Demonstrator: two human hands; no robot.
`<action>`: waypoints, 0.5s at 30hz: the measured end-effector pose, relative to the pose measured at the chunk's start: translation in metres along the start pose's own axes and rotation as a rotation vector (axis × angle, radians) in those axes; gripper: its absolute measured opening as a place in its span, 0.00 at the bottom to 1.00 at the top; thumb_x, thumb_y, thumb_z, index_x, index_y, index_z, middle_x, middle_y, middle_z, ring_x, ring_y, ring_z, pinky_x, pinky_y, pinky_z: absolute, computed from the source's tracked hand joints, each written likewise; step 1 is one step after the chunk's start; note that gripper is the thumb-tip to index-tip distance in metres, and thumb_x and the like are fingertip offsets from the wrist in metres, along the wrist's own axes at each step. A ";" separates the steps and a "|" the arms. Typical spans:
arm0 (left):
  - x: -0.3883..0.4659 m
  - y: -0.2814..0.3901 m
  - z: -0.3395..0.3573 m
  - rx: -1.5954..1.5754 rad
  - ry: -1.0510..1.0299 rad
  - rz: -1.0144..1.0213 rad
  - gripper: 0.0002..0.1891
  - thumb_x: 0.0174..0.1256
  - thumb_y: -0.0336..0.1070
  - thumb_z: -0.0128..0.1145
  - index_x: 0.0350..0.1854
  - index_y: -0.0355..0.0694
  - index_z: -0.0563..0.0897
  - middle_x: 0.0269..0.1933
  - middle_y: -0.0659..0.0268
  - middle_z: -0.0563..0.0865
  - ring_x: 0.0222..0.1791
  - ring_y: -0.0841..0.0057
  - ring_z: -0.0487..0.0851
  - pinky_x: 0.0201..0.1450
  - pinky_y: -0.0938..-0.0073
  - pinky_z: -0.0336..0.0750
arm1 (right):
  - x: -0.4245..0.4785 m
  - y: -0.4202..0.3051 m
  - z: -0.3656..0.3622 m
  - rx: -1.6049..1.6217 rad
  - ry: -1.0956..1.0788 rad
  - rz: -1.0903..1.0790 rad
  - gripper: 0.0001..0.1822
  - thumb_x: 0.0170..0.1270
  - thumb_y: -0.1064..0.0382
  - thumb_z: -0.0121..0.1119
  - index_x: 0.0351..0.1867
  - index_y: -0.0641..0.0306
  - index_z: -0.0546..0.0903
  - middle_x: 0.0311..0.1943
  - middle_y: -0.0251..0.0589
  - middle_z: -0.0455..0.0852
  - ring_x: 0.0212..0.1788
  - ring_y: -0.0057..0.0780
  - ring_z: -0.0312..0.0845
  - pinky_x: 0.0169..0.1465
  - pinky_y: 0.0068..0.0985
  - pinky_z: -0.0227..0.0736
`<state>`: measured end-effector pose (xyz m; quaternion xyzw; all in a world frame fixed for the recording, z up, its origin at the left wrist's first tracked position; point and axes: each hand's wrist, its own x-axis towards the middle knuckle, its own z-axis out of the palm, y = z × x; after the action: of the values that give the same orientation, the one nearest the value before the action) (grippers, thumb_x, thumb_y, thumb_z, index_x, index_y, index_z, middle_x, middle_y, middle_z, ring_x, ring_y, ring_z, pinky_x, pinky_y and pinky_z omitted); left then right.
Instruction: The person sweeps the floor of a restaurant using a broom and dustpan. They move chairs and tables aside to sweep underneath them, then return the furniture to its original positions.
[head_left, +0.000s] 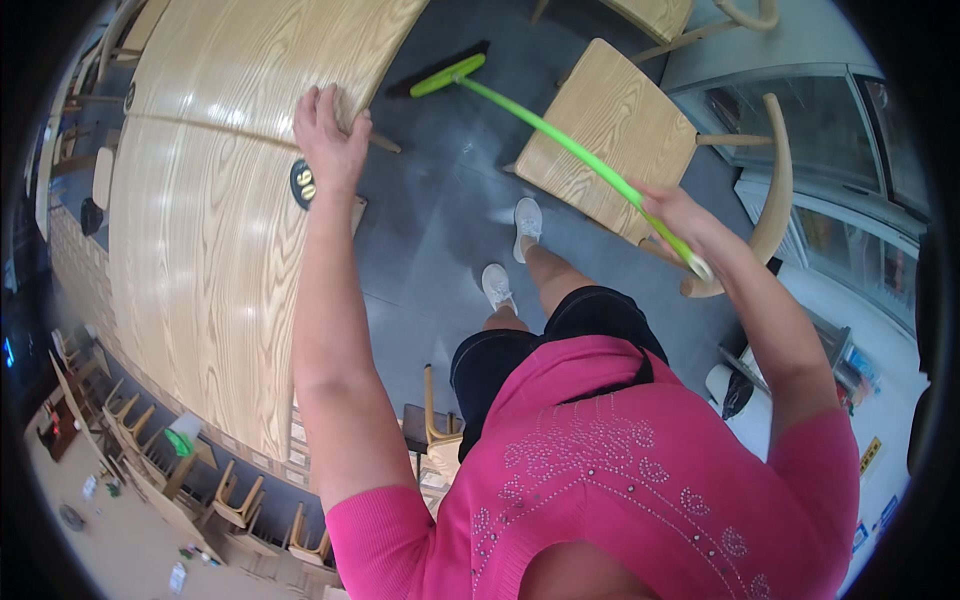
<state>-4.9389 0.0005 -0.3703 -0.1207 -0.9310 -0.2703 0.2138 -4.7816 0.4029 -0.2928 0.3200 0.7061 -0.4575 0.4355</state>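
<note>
My right hand is closed around the upper end of a bright green long-handled floor broom or squeegee. Its flat green head rests on the dark grey floor, with a dark strip along it; whether this is bristles or a rubber blade is unclear. My left hand is at the edge of a light wood-grain table, near the seam with a second table. Its fingers are bent and apart. Beside that wrist is a black oval number plate on the tabletop.
A wooden chair stands to the right, under the green handle, its curved back toward a glass-fronted cabinet. My white shoes are on the grey floor. Several wooden chairs line the lower left.
</note>
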 end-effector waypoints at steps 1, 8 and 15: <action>-0.018 0.010 -0.002 -0.041 0.001 0.006 0.27 0.47 0.35 0.61 0.54 0.42 0.72 0.57 0.54 0.70 0.60 0.54 0.64 0.62 0.56 0.57 | 0.024 -0.003 0.009 -0.059 0.032 -0.080 0.25 0.66 0.65 0.38 0.66 0.43 0.61 0.20 0.35 0.69 0.12 0.23 0.63 0.14 0.22 0.63; -0.278 0.035 -0.085 -0.158 -0.287 -0.428 0.19 0.51 0.28 0.57 0.48 0.39 0.75 0.52 0.55 0.75 0.56 0.57 0.69 0.58 0.62 0.64 | 0.049 0.020 0.104 -0.055 0.030 -0.054 0.27 0.64 0.66 0.35 0.67 0.50 0.56 0.30 0.41 0.70 0.21 0.27 0.67 0.18 0.25 0.67; -0.485 0.024 -0.111 -0.235 -0.368 -1.130 0.14 0.52 0.30 0.57 0.42 0.33 0.80 0.39 0.54 0.83 0.42 0.62 0.81 0.48 0.67 0.73 | -0.093 0.084 0.111 -0.043 -0.144 0.214 0.25 0.70 0.58 0.40 0.68 0.40 0.56 0.23 0.32 0.67 0.18 0.21 0.63 0.18 0.19 0.64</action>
<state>-4.4673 -0.0940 -0.4993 0.3250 -0.8365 -0.4177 -0.1424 -4.6364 0.3272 -0.2619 0.3506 0.6445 -0.4150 0.5381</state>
